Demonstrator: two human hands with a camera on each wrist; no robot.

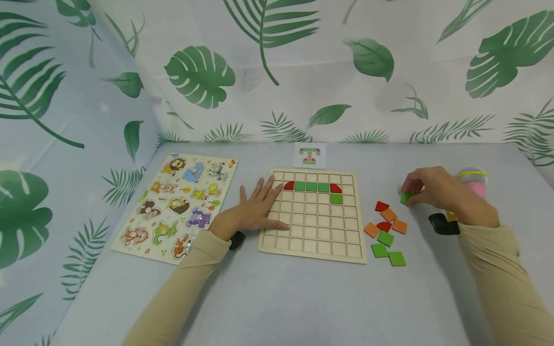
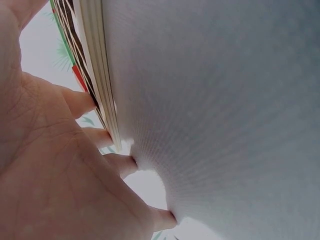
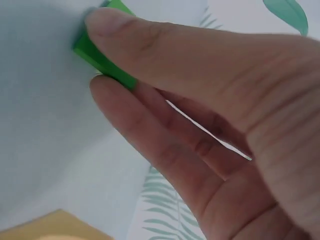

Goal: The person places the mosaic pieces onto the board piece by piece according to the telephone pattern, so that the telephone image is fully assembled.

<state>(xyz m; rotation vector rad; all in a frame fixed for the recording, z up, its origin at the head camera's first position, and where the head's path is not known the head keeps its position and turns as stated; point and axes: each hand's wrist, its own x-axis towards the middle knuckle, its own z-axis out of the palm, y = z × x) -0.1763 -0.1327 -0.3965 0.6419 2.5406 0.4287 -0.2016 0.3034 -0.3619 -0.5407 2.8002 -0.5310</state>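
Observation:
My left hand (image 1: 253, 209) lies with fingers spread on the left edge of the wooden grid board (image 1: 298, 247); in the left wrist view its fingertips touch the board's side and the table. Between thumb and fingers, my right hand (image 1: 434, 190) pinches a green square tile (image 3: 107, 60) just over the table, right of the board. Near the board's top, a row runs red quarter-round tile (image 1: 289, 185), several green squares (image 1: 311, 187), then another red quarter-round (image 1: 335, 188). Below the right one sits a green square (image 1: 336, 198).
Loose tiles, orange (image 1: 400, 226), red (image 1: 382, 206) and green (image 1: 396, 258), lie right of the board. A pattern card (image 1: 309, 155) is behind it. An animal puzzle board (image 1: 173, 206) lies left. A pink and silver object (image 1: 473, 181) stands behind my right wrist.

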